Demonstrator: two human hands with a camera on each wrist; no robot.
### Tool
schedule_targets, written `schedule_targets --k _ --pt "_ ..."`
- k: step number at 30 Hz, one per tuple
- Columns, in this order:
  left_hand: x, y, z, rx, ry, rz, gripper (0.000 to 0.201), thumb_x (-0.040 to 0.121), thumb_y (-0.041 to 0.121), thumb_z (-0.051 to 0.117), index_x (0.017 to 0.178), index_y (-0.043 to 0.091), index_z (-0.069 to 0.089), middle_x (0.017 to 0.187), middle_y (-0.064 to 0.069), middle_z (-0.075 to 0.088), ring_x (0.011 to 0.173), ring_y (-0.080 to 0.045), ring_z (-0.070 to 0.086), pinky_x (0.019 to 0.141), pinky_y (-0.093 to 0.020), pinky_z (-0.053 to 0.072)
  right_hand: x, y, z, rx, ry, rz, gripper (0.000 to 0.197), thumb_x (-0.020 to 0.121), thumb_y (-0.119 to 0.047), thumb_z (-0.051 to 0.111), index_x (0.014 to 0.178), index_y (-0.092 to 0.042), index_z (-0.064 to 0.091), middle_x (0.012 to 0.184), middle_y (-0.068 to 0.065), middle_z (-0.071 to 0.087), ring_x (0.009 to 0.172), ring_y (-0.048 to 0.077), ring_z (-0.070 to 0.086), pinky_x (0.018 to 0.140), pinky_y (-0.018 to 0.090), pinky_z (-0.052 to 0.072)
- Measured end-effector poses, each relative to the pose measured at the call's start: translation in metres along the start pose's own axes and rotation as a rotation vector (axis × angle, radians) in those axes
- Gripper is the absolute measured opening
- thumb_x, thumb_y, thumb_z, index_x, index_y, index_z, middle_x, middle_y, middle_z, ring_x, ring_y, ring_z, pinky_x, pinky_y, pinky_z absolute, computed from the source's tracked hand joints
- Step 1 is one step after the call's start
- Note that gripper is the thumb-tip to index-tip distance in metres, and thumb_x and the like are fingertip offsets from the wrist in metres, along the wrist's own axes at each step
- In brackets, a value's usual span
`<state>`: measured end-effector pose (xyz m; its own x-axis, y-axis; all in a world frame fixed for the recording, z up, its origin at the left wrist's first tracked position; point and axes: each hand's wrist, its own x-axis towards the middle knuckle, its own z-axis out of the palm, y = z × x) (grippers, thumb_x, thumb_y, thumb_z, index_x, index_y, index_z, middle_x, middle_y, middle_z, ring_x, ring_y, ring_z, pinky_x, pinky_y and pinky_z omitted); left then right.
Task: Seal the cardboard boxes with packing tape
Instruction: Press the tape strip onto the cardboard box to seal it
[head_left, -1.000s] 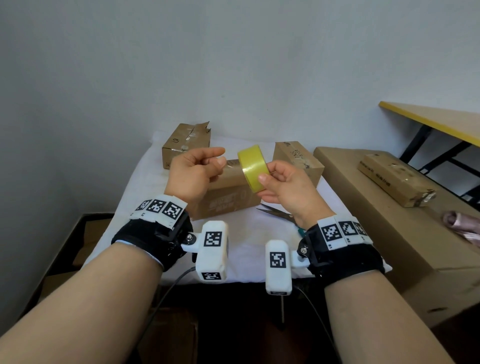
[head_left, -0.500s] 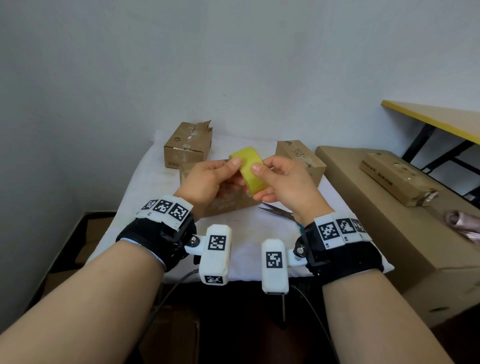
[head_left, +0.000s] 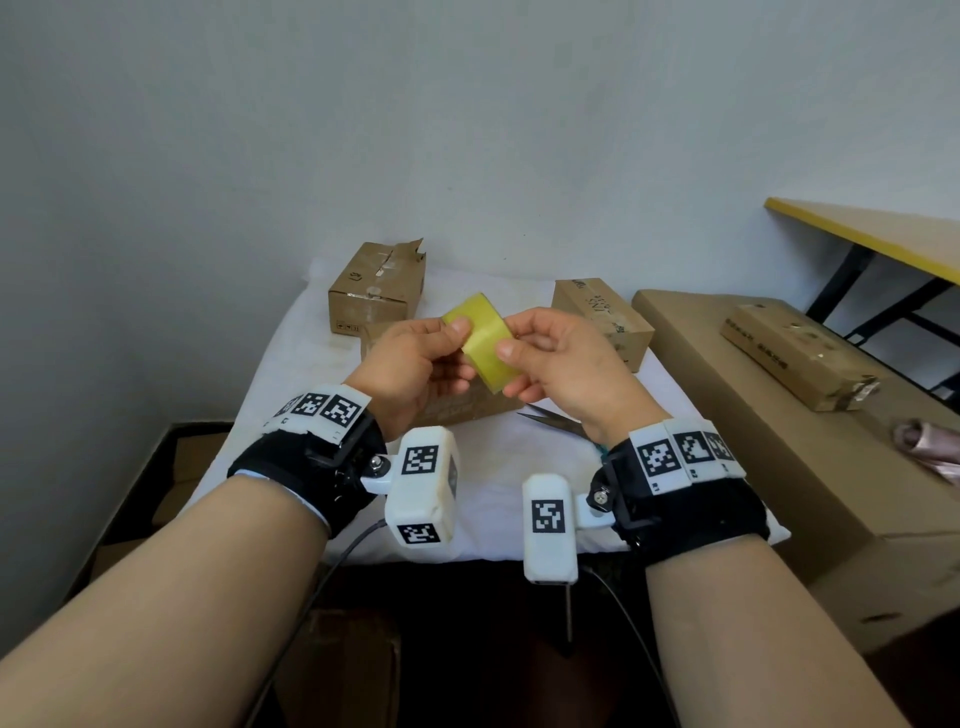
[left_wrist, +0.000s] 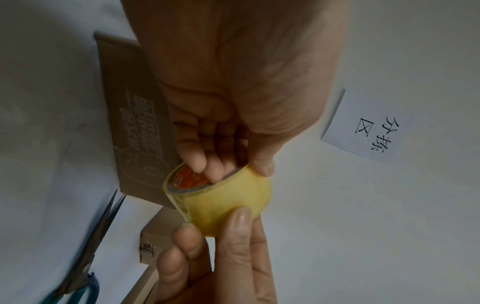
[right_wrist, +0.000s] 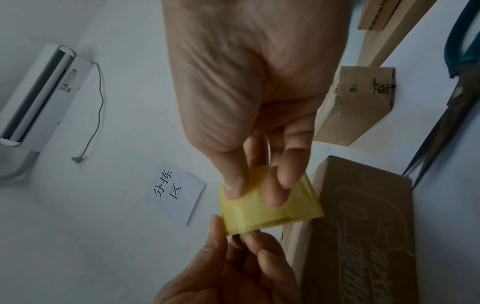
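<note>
Progress looks slight: judging by the boxes in sight, no fresh strip has gone on any of them, and the step in hand seems to be finding or lifting the free end of the tape. The roll of yellow packing tape (head_left: 483, 340) is held up in the air between both hands, above the long printed cardboard box (right_wrist: 363, 230) that lies on the white cloth (head_left: 291, 364) just under them. The left hand (head_left: 410, 371) grips the roll with its fingers (left_wrist: 205, 162) tucked into the orange-printed core and its thumb on the outer face. The right hand (head_left: 561, 364) pinches the roll's outer face from the other side, thumb on top and fingers beneath; whether it has a loose end of tape under the thumb I cannot tell.

A box with torn flaps (head_left: 376, 288) stands at the far left of the cloth, plainly not sealed. A closed box (head_left: 602, 317) stands at the far right, near the right hand. Scissors (head_left: 550, 418) with teal handles lie on the cloth just under the right wrist, within easy reach for the cut. Left to do, by my reading: pull out a length, lay it along a seam, cut it, and repeat for each box.
</note>
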<state>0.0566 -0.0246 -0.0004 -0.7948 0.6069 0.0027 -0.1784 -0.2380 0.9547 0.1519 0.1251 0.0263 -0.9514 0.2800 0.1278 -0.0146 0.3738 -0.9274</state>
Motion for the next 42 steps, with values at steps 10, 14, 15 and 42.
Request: schedule_targets --k 10,14,15,42 --pt "0.000 0.003 0.000 -0.133 0.038 -0.059 0.026 0.102 0.027 0.052 0.095 0.003 0.059 0.063 -0.005 0.054 0.054 -0.011 0.054 0.051 -0.023 0.053 -0.003 -0.001 0.001 0.009 -0.019 0.016 0.009 0.100 -0.017 0.064 0.107 -0.014 0.069 0.091 0.004 0.075 0.067 0.018 0.070 0.058 0.024 0.056" --pt "0.000 0.001 0.003 -0.105 0.020 -0.049 0.025 0.102 0.024 0.052 0.102 0.000 0.057 0.066 -0.006 0.055 0.055 -0.012 0.055 0.052 -0.023 0.054 -0.002 -0.001 0.002 -0.004 0.019 0.049 0.013 0.101 -0.023 0.061 0.095 -0.014 0.068 0.092 0.011 0.071 0.067 0.021 0.073 0.060 0.028 0.056" --pt "0.001 0.001 0.003 -0.106 0.020 -0.046 0.025 0.103 0.024 0.051 0.099 0.000 0.057 0.066 -0.006 0.054 0.055 -0.012 0.055 0.052 -0.023 0.055 -0.002 -0.001 0.002 -0.007 0.023 0.056 0.013 0.101 -0.021 0.059 0.095 -0.013 0.068 0.090 0.010 0.070 0.067 0.021 0.073 0.060 0.029 0.056" --pt "-0.001 -0.002 0.000 -0.011 -0.055 -0.027 0.029 0.079 -0.002 0.071 0.105 -0.002 0.060 0.078 -0.011 0.061 0.064 -0.017 0.061 0.055 -0.022 0.055 0.003 0.002 0.014 -0.055 0.090 0.007 0.026 0.098 -0.041 0.064 0.080 -0.023 0.063 0.080 0.001 0.067 0.060 0.016 0.067 0.055 0.025 0.051"
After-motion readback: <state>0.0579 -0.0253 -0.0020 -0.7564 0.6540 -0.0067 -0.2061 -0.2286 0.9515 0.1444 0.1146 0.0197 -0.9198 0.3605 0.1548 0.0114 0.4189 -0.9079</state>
